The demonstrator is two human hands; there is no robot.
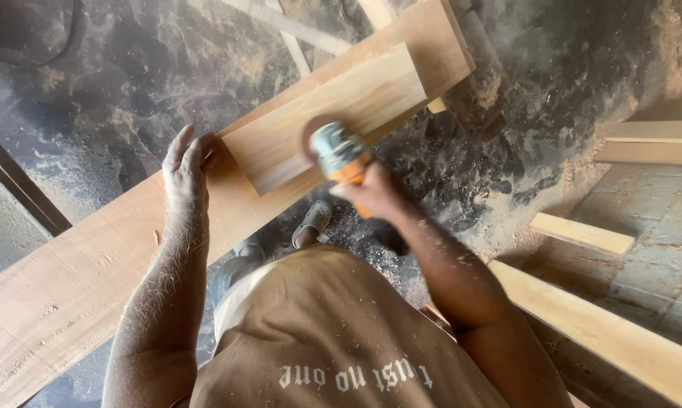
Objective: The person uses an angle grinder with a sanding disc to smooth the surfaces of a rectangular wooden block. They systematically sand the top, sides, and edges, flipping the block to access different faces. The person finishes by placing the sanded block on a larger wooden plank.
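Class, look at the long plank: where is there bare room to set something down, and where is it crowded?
Bare: the long plank left of the left hand. Crowded: the small board, with that hand at its end and the right hand holding the sander on it.

Lighting: warm daylight, moderately bright, coming from upper right. Small board (pixel 333 113) is brightest, slight glare, grain washed out. Floor (pixel 129 68) dim, mottled w/ dust. Left forearm sharp, dust on hairs resolved. Right hand (pixel 375 193) and sander (pixel 337 151) soft w/ motion blur; disc edge smeared. Deep shadow under long plank (pixel 69 279), lower left. Wide-angle stretch at edges, esp. bottom corners.
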